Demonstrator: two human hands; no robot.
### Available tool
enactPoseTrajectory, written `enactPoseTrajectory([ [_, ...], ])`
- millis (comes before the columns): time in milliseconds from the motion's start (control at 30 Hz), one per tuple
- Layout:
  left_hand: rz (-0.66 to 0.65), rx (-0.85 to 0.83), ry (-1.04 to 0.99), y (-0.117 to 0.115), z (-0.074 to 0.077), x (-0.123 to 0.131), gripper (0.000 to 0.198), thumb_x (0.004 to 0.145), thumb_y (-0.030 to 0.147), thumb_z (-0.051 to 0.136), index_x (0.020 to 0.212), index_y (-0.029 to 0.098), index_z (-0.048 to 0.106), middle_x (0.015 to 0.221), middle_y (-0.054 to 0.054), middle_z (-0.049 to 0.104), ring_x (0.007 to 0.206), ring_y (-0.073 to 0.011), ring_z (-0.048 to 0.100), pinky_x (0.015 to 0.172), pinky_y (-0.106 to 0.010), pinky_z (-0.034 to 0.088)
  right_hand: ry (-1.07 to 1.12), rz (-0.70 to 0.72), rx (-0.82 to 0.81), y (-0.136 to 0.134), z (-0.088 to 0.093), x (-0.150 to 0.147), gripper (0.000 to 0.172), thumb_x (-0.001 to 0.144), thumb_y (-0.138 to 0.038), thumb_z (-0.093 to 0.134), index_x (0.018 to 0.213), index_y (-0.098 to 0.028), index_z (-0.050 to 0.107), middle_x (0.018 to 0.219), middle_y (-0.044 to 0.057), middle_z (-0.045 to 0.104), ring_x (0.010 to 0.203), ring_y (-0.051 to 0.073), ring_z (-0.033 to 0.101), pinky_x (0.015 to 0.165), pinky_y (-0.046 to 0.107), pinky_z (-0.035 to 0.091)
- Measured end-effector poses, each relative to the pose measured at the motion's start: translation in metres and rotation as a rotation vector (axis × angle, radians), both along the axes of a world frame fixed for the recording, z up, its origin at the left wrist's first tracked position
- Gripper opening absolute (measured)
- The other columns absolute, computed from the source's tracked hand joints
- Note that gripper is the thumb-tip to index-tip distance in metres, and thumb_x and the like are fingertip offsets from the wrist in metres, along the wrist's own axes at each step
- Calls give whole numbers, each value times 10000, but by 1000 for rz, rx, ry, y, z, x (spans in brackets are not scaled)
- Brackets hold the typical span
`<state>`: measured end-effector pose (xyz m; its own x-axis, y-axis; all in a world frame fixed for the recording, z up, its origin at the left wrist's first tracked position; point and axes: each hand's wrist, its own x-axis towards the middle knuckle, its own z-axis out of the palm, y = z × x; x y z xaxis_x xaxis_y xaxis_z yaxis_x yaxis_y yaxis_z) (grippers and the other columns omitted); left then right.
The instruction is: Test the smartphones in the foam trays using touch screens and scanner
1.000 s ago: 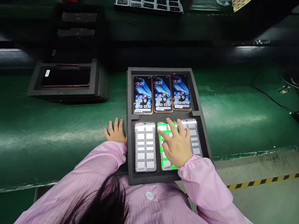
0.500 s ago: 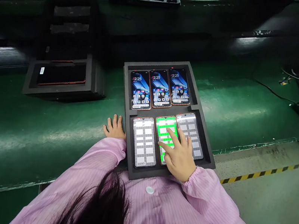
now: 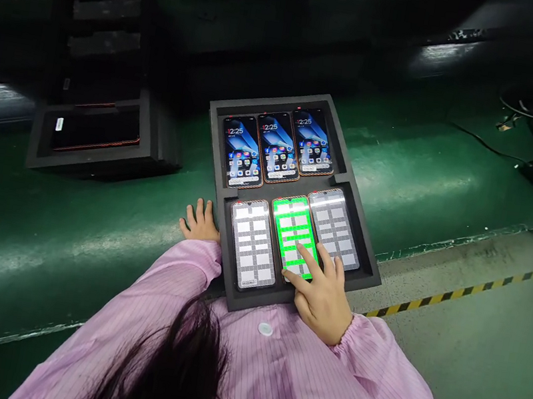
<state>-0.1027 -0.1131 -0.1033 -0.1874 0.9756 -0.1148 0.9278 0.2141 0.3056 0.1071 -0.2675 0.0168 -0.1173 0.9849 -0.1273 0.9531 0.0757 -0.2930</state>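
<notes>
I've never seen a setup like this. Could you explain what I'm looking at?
There is no machine here: a person in pink sleeves works with bare hands, seen from one camera on the head, looking forward and down. On the green bench is a dark tray with six phones: three in the far row showing home screens, three nearer with grid patterns, the middle one lit green. The right hand has fingers over that phone's lower part; the left hand is spread beside the tray. Neither hand appears to grip anything. Further left are stacked trays.
</notes>
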Motion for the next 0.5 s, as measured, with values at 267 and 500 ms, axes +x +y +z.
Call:
enactPoseTrajectory([
  [267, -8, 68, -1, -2, 1, 2, 440, 864, 324, 304, 1266, 239, 463, 1413, -64, 362, 1324, -270, 253, 1052, -526, 116, 26, -50, 36, -12, -1, 2, 377, 739, -161, 473, 1045, -323, 622, 1369, 55, 372, 1282, 365, 210, 933, 609, 252],
  [500, 7, 73, 22, -1, -2, 2, 433, 865, 310, 306, 1259, 239, 470, 1405, -71, 378, 1321, -270, 261, 1051, -524, 120, -15, -138, 75, -17, 2, 12, 375, 732, -134, 451, 1003, -306, 645, 1361, 65, 383, 1279, 367, 223, 922, 607, 274],
])
